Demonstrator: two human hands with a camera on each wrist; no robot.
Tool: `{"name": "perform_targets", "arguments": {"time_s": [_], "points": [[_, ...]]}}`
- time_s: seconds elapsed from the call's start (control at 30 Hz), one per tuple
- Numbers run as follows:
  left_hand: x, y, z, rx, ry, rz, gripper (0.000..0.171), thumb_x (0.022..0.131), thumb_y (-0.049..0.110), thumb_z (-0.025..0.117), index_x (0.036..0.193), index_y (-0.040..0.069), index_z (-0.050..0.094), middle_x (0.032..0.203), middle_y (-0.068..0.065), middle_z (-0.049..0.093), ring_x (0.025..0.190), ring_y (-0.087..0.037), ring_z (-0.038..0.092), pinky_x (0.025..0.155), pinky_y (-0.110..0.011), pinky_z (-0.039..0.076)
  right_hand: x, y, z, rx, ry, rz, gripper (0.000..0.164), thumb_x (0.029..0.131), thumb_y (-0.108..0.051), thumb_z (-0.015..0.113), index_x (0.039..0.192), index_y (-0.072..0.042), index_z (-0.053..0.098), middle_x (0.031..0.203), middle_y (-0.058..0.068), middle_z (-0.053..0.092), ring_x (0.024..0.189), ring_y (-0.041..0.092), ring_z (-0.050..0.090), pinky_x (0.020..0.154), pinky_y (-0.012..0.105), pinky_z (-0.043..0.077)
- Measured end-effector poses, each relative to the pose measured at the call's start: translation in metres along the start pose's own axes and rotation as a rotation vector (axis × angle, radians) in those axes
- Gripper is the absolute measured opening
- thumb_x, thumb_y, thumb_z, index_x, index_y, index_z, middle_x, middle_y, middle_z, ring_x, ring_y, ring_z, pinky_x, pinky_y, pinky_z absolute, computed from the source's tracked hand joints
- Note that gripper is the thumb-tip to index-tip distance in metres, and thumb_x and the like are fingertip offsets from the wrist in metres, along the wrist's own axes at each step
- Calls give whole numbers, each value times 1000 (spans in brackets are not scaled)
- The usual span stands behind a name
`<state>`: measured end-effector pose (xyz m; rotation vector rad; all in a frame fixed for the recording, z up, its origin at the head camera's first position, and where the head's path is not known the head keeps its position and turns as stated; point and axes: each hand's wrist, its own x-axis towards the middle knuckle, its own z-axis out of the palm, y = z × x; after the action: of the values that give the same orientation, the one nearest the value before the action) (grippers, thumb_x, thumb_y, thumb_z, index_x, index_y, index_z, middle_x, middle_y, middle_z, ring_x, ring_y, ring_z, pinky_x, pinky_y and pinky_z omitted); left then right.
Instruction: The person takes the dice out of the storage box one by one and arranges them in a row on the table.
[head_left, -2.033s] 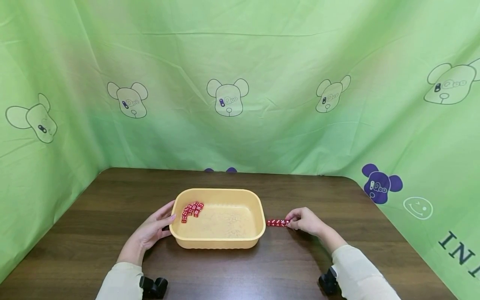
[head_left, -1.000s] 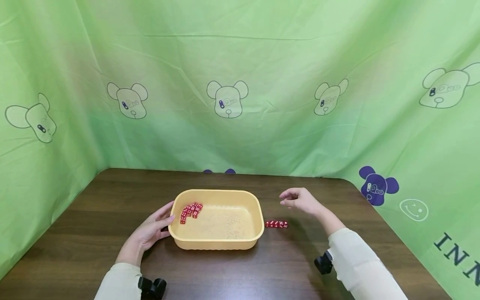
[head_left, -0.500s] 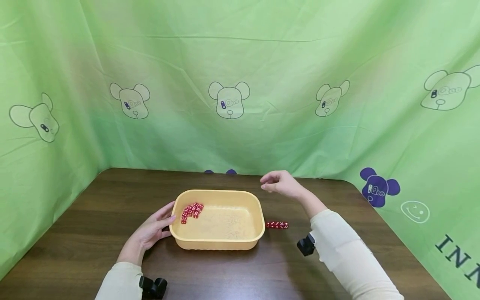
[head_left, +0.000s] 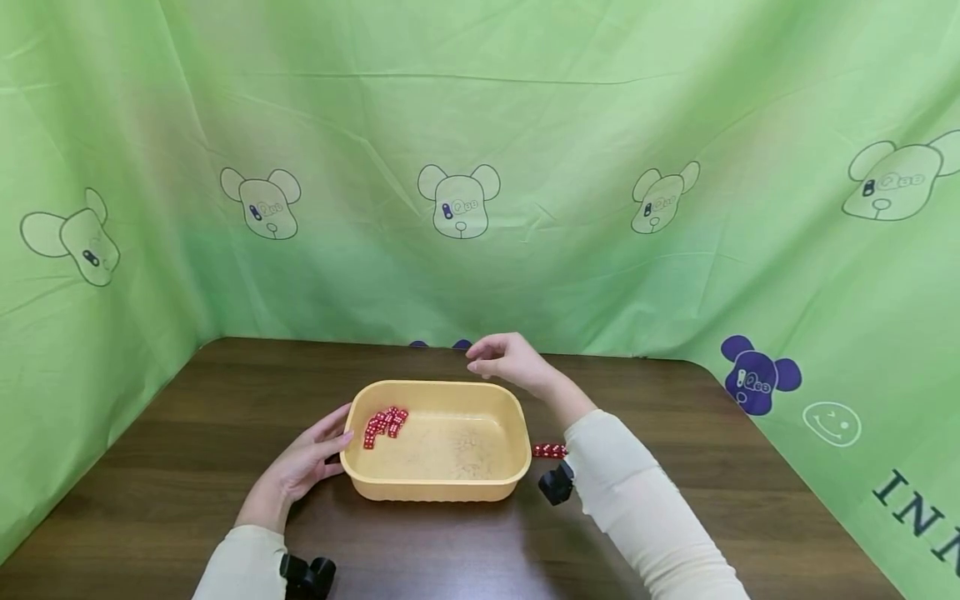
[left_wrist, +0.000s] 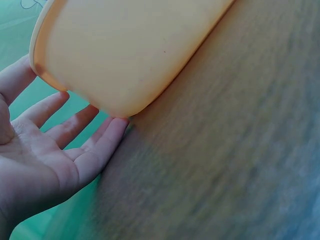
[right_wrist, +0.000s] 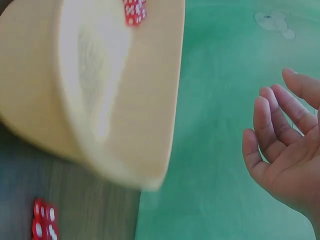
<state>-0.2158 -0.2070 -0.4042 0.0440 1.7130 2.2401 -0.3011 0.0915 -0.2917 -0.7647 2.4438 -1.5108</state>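
A yellow plastic basin (head_left: 442,492) stands on the table, with a cluster of red dice (head_left: 386,423) in its left end. My left hand (head_left: 303,458) holds its left side: the thumb lies at the rim and the spread fingers (left_wrist: 75,127) touch the outer wall. Raised beyond the back rim, my right hand (head_left: 513,362) has loosely bent fingers, with nothing between them in the right wrist view. More red dice (head_left: 547,451) form a short row close to the basin's right side. The right sleeve covers the far end of that row.
The brown wooden table (head_left: 427,550) reaches back to a green cloth (head_left: 360,275) printed with bear heads, which hangs behind and on both sides. Each wrist carries a small black camera, one low at the left (head_left: 307,575), the other near the dice row (head_left: 557,483).
My right hand has left the row's right end, risen, and travelled left to behind the basin. Its sleeve now overlaps part of the row. The left hand and basin stay in place.
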Motion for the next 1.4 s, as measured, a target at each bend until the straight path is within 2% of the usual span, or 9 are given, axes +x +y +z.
{"name": "perform_targets", "arguments": {"time_s": [0.17,0.33,0.53,0.73,0.93,1.1,1.33,1.4], "points": [[0,-1,-2,3,-13,8,60,89,8,45,139,10,13,138,-21,14,110,-28,39,80,-40,41,11,-4,23,37,-28,-8,19,77,-3,62,93,6,61,74,4,59,69,27,56,70,43,45],[0,-1,-2,0,-3,9,59,89,8,46,139,10,15,138,-21,15,111,-30,38,80,-41,41,20,-3,44,64,-51,3,18,77,-2,61,93,6,61,75,5,60,78,39,53,71,44,44],[-1,-1,0,-6,4,15,58,89,7,45,139,9,15,138,-21,15,114,-33,35,81,-42,40,27,1,67,98,-64,-1,18,77,-1,61,92,9,60,75,6,61,76,39,54,70,43,45],[-2,-1,0,-4,23,12,58,89,7,46,138,10,16,138,-21,15,113,-33,35,80,-41,41,33,4,87,133,-71,13,21,76,1,61,93,14,57,69,2,58,75,40,53,69,44,45],[-1,-1,-1,-1,18,8,59,89,8,47,139,10,16,137,-22,15,113,-33,36,80,-41,41,36,12,101,172,-62,64,22,75,1,61,92,15,57,66,1,57,72,37,54,68,43,45],[1,-1,-1,0,17,-2,58,88,8,47,138,11,17,138,-20,16,113,-32,36,79,-41,42,35,19,109,176,-52,105,20,75,2,61,91,14,58,67,5,59,63,27,54,68,42,46],[3,-1,0,11,15,-6,57,89,8,46,138,12,18,138,-19,16,115,-33,34,79,-41,42,32,24,113,128,-87,100,15,75,4,60,87,11,60,74,10,61,73,40,54,68,43,45],[3,-1,0,16,18,-4,57,89,8,46,138,12,18,138,-20,15,115,-34,33,80,-41,42,33,26,116,106,-101,99,14,75,5,60,87,11,61,74,10,62,72,40,54,66,42,46]]}}
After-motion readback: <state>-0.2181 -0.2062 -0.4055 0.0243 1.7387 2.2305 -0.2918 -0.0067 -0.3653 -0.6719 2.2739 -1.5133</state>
